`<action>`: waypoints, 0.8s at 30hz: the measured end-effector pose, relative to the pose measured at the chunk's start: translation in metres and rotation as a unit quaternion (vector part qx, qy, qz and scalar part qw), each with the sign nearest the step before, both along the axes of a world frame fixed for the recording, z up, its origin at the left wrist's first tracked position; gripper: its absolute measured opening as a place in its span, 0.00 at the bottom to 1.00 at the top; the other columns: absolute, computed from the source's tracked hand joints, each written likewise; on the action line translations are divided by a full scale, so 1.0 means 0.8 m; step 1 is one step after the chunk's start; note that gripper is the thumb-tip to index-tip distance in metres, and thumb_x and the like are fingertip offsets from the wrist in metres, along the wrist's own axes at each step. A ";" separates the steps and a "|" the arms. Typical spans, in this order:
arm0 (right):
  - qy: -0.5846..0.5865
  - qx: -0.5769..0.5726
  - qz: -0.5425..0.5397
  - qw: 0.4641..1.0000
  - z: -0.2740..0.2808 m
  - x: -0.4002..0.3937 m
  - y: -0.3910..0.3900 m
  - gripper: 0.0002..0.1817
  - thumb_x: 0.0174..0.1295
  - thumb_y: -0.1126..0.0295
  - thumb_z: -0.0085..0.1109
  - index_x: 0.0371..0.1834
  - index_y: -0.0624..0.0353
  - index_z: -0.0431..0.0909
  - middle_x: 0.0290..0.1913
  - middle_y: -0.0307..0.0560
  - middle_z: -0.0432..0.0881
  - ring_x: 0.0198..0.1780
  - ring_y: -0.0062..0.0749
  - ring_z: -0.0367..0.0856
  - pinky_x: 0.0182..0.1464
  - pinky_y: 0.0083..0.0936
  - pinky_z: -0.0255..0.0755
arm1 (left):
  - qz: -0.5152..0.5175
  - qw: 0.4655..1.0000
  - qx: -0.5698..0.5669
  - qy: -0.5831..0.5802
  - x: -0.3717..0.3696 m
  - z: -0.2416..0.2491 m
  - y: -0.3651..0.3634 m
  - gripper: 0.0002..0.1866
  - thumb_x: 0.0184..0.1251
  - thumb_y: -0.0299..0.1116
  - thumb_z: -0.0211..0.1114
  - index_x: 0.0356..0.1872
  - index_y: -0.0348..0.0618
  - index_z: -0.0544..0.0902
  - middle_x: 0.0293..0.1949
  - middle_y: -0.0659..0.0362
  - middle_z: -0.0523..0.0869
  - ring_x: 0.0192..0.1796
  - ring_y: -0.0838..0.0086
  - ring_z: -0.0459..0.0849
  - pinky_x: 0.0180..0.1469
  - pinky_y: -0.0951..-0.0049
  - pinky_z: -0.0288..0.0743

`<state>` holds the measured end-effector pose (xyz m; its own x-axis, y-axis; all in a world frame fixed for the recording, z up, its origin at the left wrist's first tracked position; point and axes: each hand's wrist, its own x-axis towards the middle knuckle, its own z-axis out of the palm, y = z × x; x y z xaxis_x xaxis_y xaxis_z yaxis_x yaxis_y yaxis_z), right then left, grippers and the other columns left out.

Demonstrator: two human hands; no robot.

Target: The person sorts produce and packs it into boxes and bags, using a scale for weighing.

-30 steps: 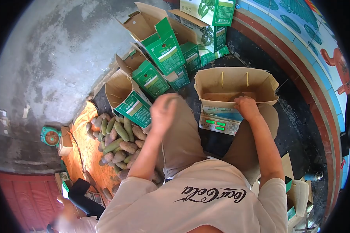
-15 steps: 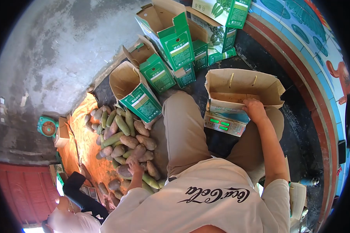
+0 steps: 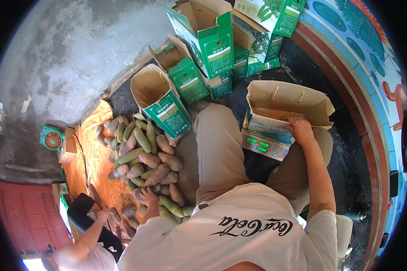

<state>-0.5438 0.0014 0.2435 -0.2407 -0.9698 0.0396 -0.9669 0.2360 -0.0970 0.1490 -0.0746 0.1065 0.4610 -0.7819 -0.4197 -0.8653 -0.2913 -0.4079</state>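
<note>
My left hand (image 3: 149,198) is over the lower part of a heap of green and reddish-brown radishes (image 3: 158,175). Its fingers are apart and touch the vegetables, with none held in it. With my right hand (image 3: 300,128) I grip the near rim of an open cardboard box (image 3: 271,118), fingers over the edge. The box has two yellow cord handles and stands on a scale (image 3: 263,145) with lit green displays. Only brown cardboard shows inside it; part of its bottom is hidden.
Open green-and-white cartons (image 3: 168,115) stand above the heap, with more (image 3: 218,49) behind. A co-worker's arm (image 3: 91,230) reaches in at the lower left, beside the orange sheet (image 3: 93,156). A green fan (image 3: 52,138) is at the far left.
My left hand has moved down and left over the heap. The co-worker's arm has reached up toward the vegetables. My right hand stays on the box rim; the whole view has shifted slightly.
</note>
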 end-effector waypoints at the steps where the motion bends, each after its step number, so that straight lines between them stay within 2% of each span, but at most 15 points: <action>1: 0.001 0.003 -0.002 1.000 0.001 0.000 0.000 0.12 0.53 0.63 0.66 0.35 0.56 0.77 0.36 0.51 0.83 0.43 0.44 0.81 0.47 0.38 0.74 | 0.001 1.000 0.000 0.002 0.009 -0.006 -0.003 0.37 0.59 0.32 0.64 0.71 0.62 0.60 0.76 0.59 0.50 0.76 0.55 0.51 0.68 0.46 0.59; 3: 0.000 -0.005 -0.003 1.000 0.000 0.001 0.001 0.11 0.52 0.64 0.66 0.34 0.56 0.77 0.35 0.50 0.82 0.43 0.45 0.81 0.46 0.38 0.74 | 0.000 1.000 0.001 0.003 0.024 -0.018 -0.009 0.37 0.60 0.35 0.65 0.71 0.63 0.60 0.76 0.59 0.49 0.76 0.54 0.51 0.67 0.44 0.60; 6: -0.001 -0.023 0.000 1.000 -0.004 0.000 0.003 0.11 0.51 0.66 0.66 0.33 0.57 0.76 0.34 0.50 0.81 0.41 0.46 0.80 0.46 0.39 0.73 | 0.026 0.999 0.023 0.008 -0.009 0.037 -0.011 0.37 0.61 0.38 0.65 0.72 0.64 0.58 0.76 0.59 0.49 0.76 0.53 0.51 0.67 0.42 0.59; 9: -0.001 -0.018 -0.002 1.000 -0.003 0.002 0.002 0.11 0.51 0.65 0.66 0.33 0.56 0.76 0.34 0.49 0.81 0.42 0.45 0.80 0.46 0.39 0.73 | 0.013 1.000 0.023 -0.011 -0.014 0.039 -0.010 0.35 0.63 0.40 0.64 0.71 0.62 0.59 0.74 0.58 0.53 0.75 0.52 0.53 0.66 0.41 0.60; 12: 0.007 -0.017 -0.004 1.000 -0.001 0.004 0.003 0.12 0.51 0.65 0.67 0.35 0.55 0.77 0.34 0.48 0.82 0.42 0.43 0.81 0.46 0.37 0.73 | -0.110 0.992 0.007 -0.061 0.039 -0.031 -0.015 0.32 0.63 0.40 0.63 0.68 0.56 0.62 0.70 0.57 0.60 0.73 0.54 0.57 0.63 0.44 0.64; 14: 0.008 -0.016 -0.004 1.000 -0.004 0.002 0.002 0.12 0.51 0.65 0.67 0.35 0.56 0.77 0.34 0.48 0.82 0.42 0.43 0.81 0.46 0.37 0.73 | -0.151 0.986 0.031 -0.066 0.042 -0.042 -0.020 0.31 0.62 0.39 0.63 0.67 0.52 0.64 0.67 0.57 0.63 0.71 0.55 0.59 0.61 0.46 0.66; 18: 0.008 -0.012 -0.005 1.000 -0.002 0.005 0.001 0.12 0.51 0.65 0.67 0.34 0.56 0.76 0.35 0.49 0.82 0.43 0.43 0.80 0.47 0.38 0.73 | -0.196 0.975 0.049 -0.092 0.039 -0.039 -0.019 0.32 0.59 0.39 0.65 0.65 0.48 0.64 0.63 0.57 0.67 0.69 0.57 0.62 0.60 0.49 0.67; 21: 0.008 -0.008 -0.010 1.000 0.002 0.006 0.000 0.12 0.50 0.65 0.67 0.33 0.57 0.76 0.35 0.49 0.82 0.43 0.44 0.80 0.47 0.38 0.73 | -0.251 0.961 0.048 -0.109 0.026 -0.009 -0.007 0.33 0.57 0.41 0.67 0.64 0.51 0.65 0.61 0.57 0.68 0.69 0.56 0.62 0.60 0.50 0.66; 24: 0.008 -0.007 -0.014 1.000 0.001 0.008 -0.001 0.12 0.50 0.65 0.67 0.33 0.57 0.75 0.35 0.49 0.82 0.43 0.44 0.80 0.47 0.38 0.73 | -0.282 0.950 0.054 -0.120 0.035 -0.015 -0.006 0.34 0.55 0.41 0.68 0.64 0.54 0.65 0.60 0.57 0.70 0.68 0.56 0.64 0.61 0.50 0.65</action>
<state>-0.5375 0.0007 0.2442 -0.2665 -0.9622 0.0563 -0.9614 0.2613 -0.0858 0.1767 -0.0794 0.0944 0.0733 -0.8914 -0.4472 -0.7499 0.2463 -0.6140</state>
